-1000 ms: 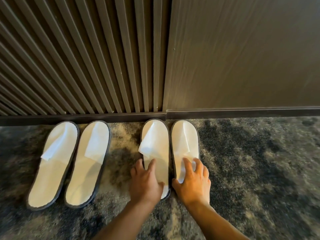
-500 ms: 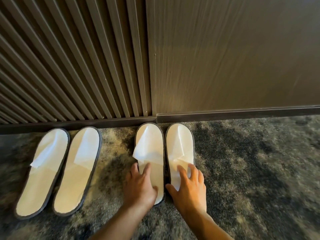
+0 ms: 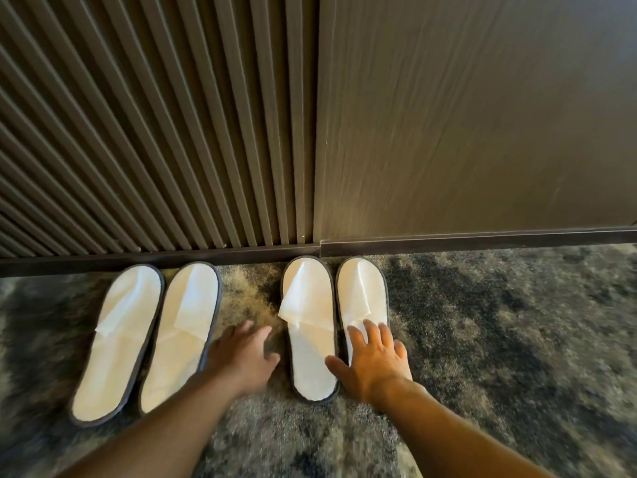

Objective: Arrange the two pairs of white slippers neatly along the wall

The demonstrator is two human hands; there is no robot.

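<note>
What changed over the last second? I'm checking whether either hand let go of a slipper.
The left hand left the right pair's left slipper and slid left onto the carpet, open. The right hand stays spread on the right slipper. All four slippers keep their places.

Four slippers lie on the carpet (image 3: 482,339) with their toes toward the baseboard (image 3: 448,241), which runs along the foot of the wall behind them. The left pair sits below the slatted wall panel (image 3: 138,132): its outer slipper (image 3: 117,343) is furthest left and its inner slipper (image 3: 182,336) lies just beside it, both angled slightly with heels drifting left. A gap of carpet separates them from the right pair, placed about where the slatted panel meets the flat wall panel (image 3: 482,115). There the third slipper (image 3: 312,336) lies just left of the fourth slipper (image 3: 362,294). The left hand (image 3: 244,360) is over the gap between the pairs; the right hand (image 3: 374,365) lies over the fourth slipper's heel end.
</note>
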